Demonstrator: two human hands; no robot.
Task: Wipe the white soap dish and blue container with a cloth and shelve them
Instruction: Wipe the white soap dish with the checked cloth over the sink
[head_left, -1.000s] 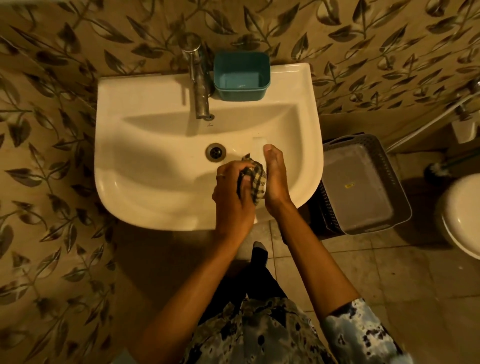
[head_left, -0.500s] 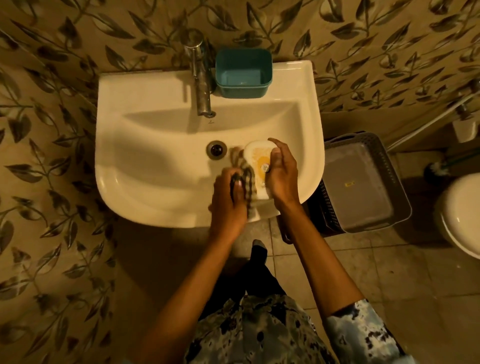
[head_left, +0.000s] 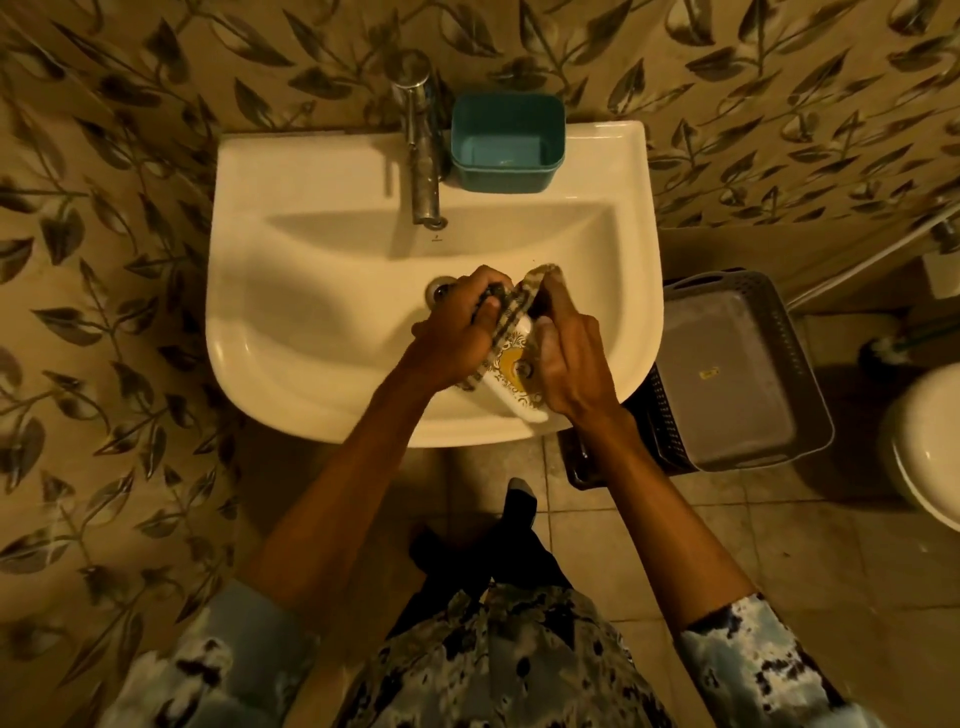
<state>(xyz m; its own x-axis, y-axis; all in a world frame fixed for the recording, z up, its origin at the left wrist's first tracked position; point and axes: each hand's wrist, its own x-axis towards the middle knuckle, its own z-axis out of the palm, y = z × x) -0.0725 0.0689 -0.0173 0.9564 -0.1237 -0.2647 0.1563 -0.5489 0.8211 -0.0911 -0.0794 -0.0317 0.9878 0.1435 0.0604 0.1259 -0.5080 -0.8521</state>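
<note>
Head view: the left hand (head_left: 457, 332) has its fingers (head_left: 480, 283) curled tight round a bunched checked cloth (head_left: 506, 312), pressing it against the white soap dish (head_left: 511, 376). The right hand (head_left: 574, 358) grasps the dish along its right edge and holds it tilted over the basin of the sink (head_left: 260, 364). The dish shows a yellow ornamental print. The blue container (head_left: 506, 143) stands on the sink's back ledge, just beside the tap (head_left: 423, 156). A grey basket (head_left: 737, 364) on the floor carries a small yellow label, too small to read.
</note>
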